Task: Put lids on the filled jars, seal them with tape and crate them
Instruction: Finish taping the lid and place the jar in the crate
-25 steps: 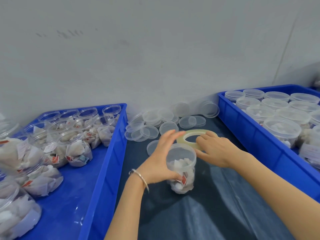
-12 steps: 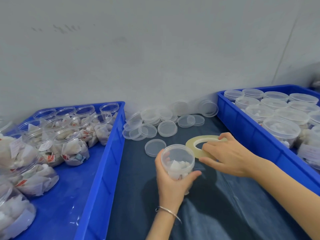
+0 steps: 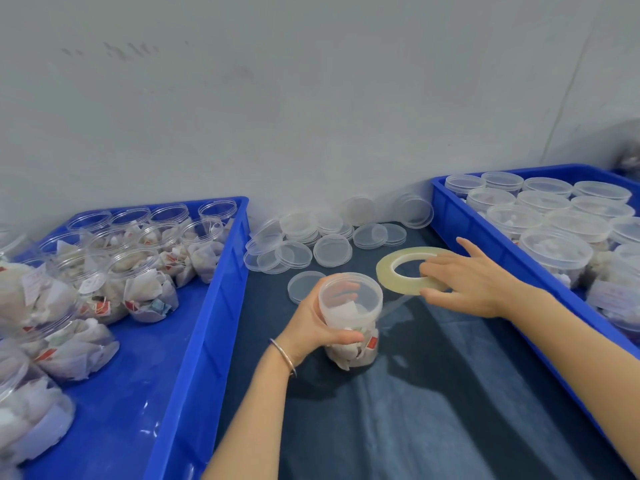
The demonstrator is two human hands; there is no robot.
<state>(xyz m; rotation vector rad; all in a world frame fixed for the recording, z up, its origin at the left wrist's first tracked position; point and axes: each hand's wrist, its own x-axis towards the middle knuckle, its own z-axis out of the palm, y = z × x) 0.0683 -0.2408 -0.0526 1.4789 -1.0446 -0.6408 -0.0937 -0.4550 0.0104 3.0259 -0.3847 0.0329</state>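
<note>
1. Well to the left of the left hand, a blue crate (image 3: 194,341) is holding open jars (image 3: 145,285) stuffed with white sachets, none of them wearing lids.
2. The left hand (image 3: 313,327) is wrapping its fingers and thumb around the lidded jar (image 3: 349,320), which is standing upright on the dark counter (image 3: 433,393); a thin bracelet (image 3: 284,356) is sitting on that wrist.
3. Just beyond the left hand, a single loose lid (image 3: 303,284) is lying flat on the counter, partly hidden behind the jar.
4. Farther back, between the two crates and against the wall (image 3: 311,98), a pile of clear lids (image 3: 329,237) is lying scattered and overlapping.
5. A strip of clear tape (image 3: 398,303) is stretching from the side of the lidded jar toward the right hand.
6. The tape roll (image 3: 398,268) is lying just beyond the jar, and the right hand (image 3: 474,285) is pinching its near right edge between thumb and fingers, with the index finger pointing out toward the crate on the right.
7. Just to the right of the right hand, a second blue crate (image 3: 485,237) is holding closed jars (image 3: 554,251), packed side by side with lids on.
</note>
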